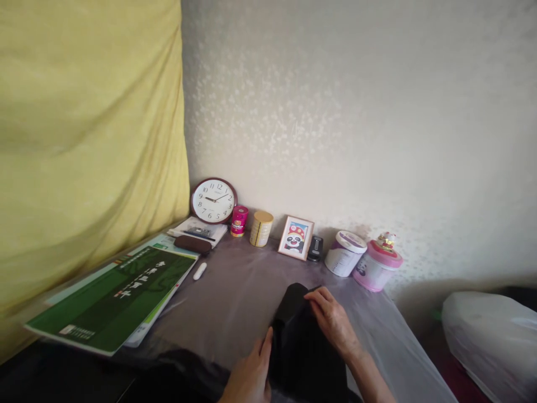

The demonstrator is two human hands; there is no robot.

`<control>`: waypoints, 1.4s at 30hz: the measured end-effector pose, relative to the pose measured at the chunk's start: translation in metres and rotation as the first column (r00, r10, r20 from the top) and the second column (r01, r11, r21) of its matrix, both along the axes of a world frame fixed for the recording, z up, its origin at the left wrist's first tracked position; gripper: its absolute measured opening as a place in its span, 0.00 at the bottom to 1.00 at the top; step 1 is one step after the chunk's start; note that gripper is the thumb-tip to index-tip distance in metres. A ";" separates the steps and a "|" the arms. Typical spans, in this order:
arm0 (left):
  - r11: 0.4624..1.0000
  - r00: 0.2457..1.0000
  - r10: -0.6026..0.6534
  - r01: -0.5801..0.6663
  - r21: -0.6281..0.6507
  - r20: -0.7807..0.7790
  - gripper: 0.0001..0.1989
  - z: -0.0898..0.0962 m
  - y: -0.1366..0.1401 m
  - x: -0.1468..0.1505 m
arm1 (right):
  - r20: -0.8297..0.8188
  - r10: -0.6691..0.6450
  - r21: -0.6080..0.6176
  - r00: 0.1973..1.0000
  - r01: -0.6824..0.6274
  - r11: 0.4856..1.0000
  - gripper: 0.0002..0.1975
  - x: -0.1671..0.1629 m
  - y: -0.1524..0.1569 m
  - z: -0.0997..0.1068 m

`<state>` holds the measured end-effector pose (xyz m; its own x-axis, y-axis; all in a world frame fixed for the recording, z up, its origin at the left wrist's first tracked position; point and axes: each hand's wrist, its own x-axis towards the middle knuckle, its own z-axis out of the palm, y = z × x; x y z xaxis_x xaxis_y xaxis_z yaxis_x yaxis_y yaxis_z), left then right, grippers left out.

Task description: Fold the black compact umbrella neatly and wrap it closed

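A black, soft-looking item (pixel 296 341), its exact kind unclear in the dark, lies at the front of the table between my hands. My left hand (pixel 251 372) grips its lower left edge, thumb along the side, with the other fingers partly hidden. At the upper right corner, my right hand (pixel 331 319) pinches the edge between thumb and fingertips. The item's top end is rounded and folded, and its lower part runs out of view.
Green-covered books (pixel 121 291), a brown case (pixel 193 244) and a small white object (pixel 200 271) lie left. Along the wall stand a clock (pixel 213 200), pink tin (pixel 239 221), yellow-lidded can (pixel 262 229), panda picture frame (pixel 296 238), black stapler-like object (pixel 315 248) and two tubs (pixel 345 254).
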<state>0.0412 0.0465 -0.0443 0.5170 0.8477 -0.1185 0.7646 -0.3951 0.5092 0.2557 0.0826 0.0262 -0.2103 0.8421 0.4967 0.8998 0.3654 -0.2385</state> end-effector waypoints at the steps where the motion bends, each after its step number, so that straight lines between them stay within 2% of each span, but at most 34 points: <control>1: 1.000 0.999 0.010 -0.010 0.002 -0.052 0.45 -0.003 0.000 0.002 | -0.013 0.003 0.019 1.000 -0.003 1.000 0.13 -0.001 0.005 0.000; 3: 0.999 0.990 0.043 -0.040 0.026 -0.138 0.44 -0.013 -0.002 0.007 | -0.032 0.010 0.063 0.999 -0.008 0.998 0.13 -0.005 0.013 -0.002; 6: 0.990 0.987 0.041 -0.019 0.141 -0.157 0.38 -0.029 -0.004 0.012 | -0.011 0.015 0.078 1.000 -0.014 0.997 0.13 -0.017 0.022 -0.012; 10: 0.972 0.975 0.070 -0.019 0.234 -0.212 0.34 -0.044 -0.010 0.019 | 0.051 0.000 0.048 0.999 -0.003 0.999 0.14 -0.030 0.030 -0.040; 14: 0.971 0.973 0.110 -0.062 0.230 -0.204 0.34 -0.052 -0.011 0.022 | 0.062 0.011 0.056 0.998 -0.015 0.998 0.14 -0.034 0.038 -0.066; 16: 0.981 0.980 0.093 -0.060 0.186 -0.174 0.34 -0.049 -0.010 0.017 | 0.036 0.021 0.058 0.999 -0.023 0.998 0.14 -0.033 0.040 -0.073; 19: 0.996 0.993 0.012 -0.001 0.087 -0.115 0.32 -0.030 -0.005 0.003 | 0.021 0.040 0.062 0.999 -0.041 0.997 0.13 -0.033 0.043 -0.076; 23: 0.982 0.999 0.013 -0.007 0.189 -0.034 0.25 0.002 0.003 -0.005 | 0.009 0.050 0.043 0.999 -0.051 0.998 0.12 -0.034 0.045 -0.077; 25: 0.969 0.993 -0.119 0.113 0.219 0.015 0.31 0.005 0.006 0.000 | -0.012 0.051 0.040 0.999 -0.051 0.998 0.12 -0.035 0.046 -0.077; 27: 0.960 0.985 -0.174 0.174 0.218 -0.020 0.43 -0.005 0.007 0.008 | -0.045 0.052 0.044 0.998 -0.050 0.998 0.12 -0.035 0.046 -0.076; 29: 0.964 0.985 -0.156 0.168 0.206 -0.072 0.43 -0.024 0.007 0.016 | -0.075 0.074 0.046 0.994 -0.071 0.996 0.12 -0.035 0.044 -0.072; 32: 0.950 0.989 -0.128 0.145 0.276 -0.076 0.42 -0.054 0.007 0.023 | -0.082 0.176 0.040 0.981 -0.173 0.984 0.11 -0.031 0.034 -0.066; 35: 0.921 0.991 -0.114 0.129 0.369 -0.062 0.42 -0.073 0.007 0.025 | -0.065 0.247 0.026 0.967 -0.245 0.969 0.11 -0.023 0.025 -0.067; 38: 0.915 0.993 -0.090 0.112 0.387 -0.073 0.41 -0.080 0.007 0.027 | -0.036 0.189 0.014 0.981 -0.189 0.982 0.14 -0.008 0.031 -0.077; 42: 0.922 0.996 -0.015 0.049 0.385 -0.091 0.41 -0.079 0.004 0.032 | -0.041 0.038 -0.041 0.998 -0.040 0.998 0.19 0.023 0.064 -0.086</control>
<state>0.0733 0.0506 -0.1235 0.5472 0.8195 0.1702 0.7818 -0.5731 0.2456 0.2788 0.1464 -0.0595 -0.2243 0.8538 0.4698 0.8744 0.3892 -0.2897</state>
